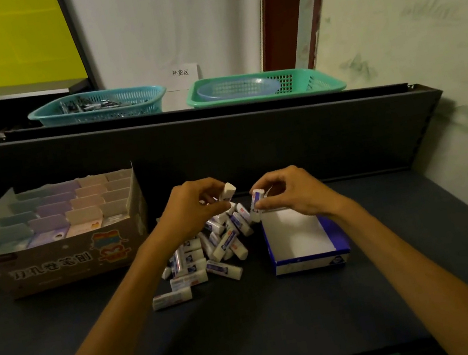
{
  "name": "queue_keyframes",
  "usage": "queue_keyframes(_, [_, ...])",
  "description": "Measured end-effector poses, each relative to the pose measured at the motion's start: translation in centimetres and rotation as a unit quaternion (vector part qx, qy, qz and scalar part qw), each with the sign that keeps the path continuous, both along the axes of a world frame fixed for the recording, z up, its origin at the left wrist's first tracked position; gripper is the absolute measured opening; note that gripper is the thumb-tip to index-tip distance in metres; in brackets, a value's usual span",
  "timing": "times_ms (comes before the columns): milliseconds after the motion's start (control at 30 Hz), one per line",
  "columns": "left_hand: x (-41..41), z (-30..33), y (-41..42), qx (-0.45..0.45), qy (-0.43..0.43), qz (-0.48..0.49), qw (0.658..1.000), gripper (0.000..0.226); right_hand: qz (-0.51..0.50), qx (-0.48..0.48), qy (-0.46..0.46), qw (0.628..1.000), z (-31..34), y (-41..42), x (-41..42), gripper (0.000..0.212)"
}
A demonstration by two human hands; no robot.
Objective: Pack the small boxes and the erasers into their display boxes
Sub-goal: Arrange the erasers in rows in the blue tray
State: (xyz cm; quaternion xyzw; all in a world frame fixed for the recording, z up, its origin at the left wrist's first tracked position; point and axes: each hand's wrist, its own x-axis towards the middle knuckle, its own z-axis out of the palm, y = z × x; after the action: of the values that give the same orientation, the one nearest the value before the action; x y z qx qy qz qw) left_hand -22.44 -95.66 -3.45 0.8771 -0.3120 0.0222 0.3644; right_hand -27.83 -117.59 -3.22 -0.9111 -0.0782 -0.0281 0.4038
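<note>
Reaching forward over the dark shelf, the left hand (192,208) pinches one eraser (226,191) above the loose eraser pile (208,250), while the right hand (290,194) grips another eraser (256,204) at the far-left corner of the blue display box (310,261); the cardboard display box (63,260) of small boxes (83,215) sits far left.

Both my bare forearms reached forward from the bottom corners and drew toward each other over the middle. My left hand (192,208) was raised with the wrist bent, its fingers curled and pinching a small white rectangular eraser (226,191) at the fingertips. My right hand (287,194) sat just beside it, palm down, thumb and forefinger pinching a white eraser in a blue-printed paper sleeve (256,204), held nearly upright. The two hands were near but apart.
</note>
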Motion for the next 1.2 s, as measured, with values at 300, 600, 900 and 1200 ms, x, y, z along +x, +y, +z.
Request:
queue_keyframes(300, [0.0, 0.6, -4.0, 0.040, 0.001, -0.023, 0.999, 0.036, -0.036, 0.137, 0.000, 0.990, 0.2, -4.7, -1.1, 0.026])
queue_keyframes(600, [0.2, 0.8, -7.2, 0.054, -0.023, -0.050, 0.997, 0.031, -0.050, 0.135, -0.006, 0.990, -0.7, -8.2, -1.0, 0.027])
queue_keyframes(900, [0.8, 0.2, -9.4, 0.021, 0.015, -0.047, 0.999, 0.034, -0.031, 0.090, -0.004, 0.995, -1.2, -10.3, -0.4, 0.029])
queue_keyframes(1200, [0.6, 0.0, -10.6, 0.090, -0.019, -0.021, 0.996, 0.028, -0.007, 0.085, -0.011, 0.996, -1.3, -11.7, 0.2, 0.020])
